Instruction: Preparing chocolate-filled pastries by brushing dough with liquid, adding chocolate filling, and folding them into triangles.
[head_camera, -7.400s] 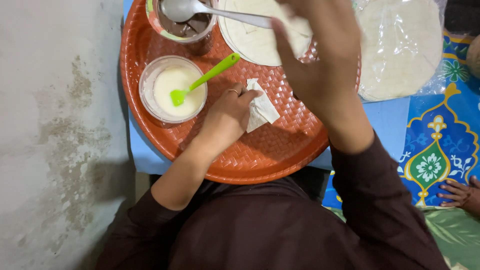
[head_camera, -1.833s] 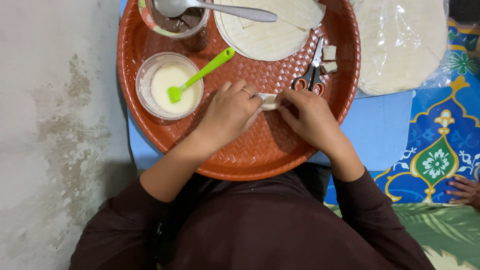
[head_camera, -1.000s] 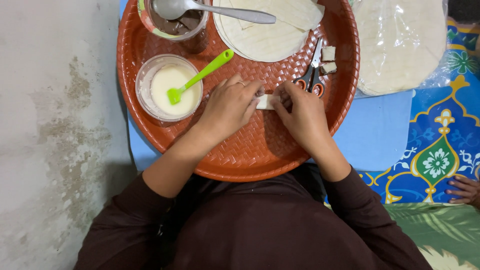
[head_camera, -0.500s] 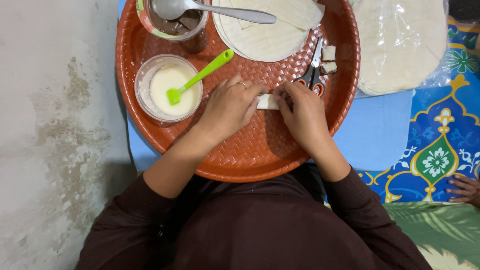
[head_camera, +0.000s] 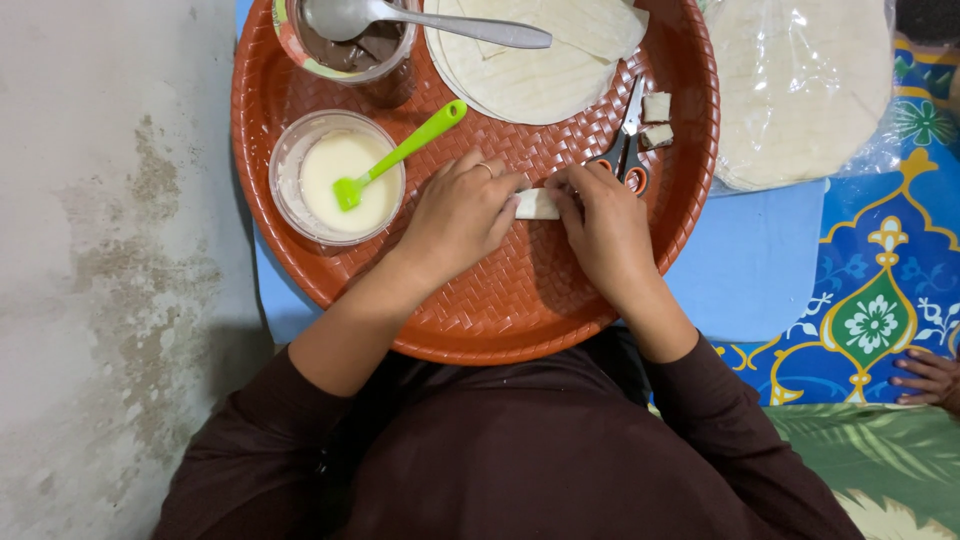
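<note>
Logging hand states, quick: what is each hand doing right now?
Left hand: grip closed on the small white pastry roll.
Right hand: grip closed on the same roll's other end.

Your single head camera looked steeply down, at close range, onto the woven orange tray (head_camera: 500, 320) before you.

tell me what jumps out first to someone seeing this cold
The big round woven orange tray fills the middle, and on it the left hand and right hand pinch a small white pastry roll between them. Left of the hands sits a clear bowl of white paste with a bright green brush lying in it.
</note>
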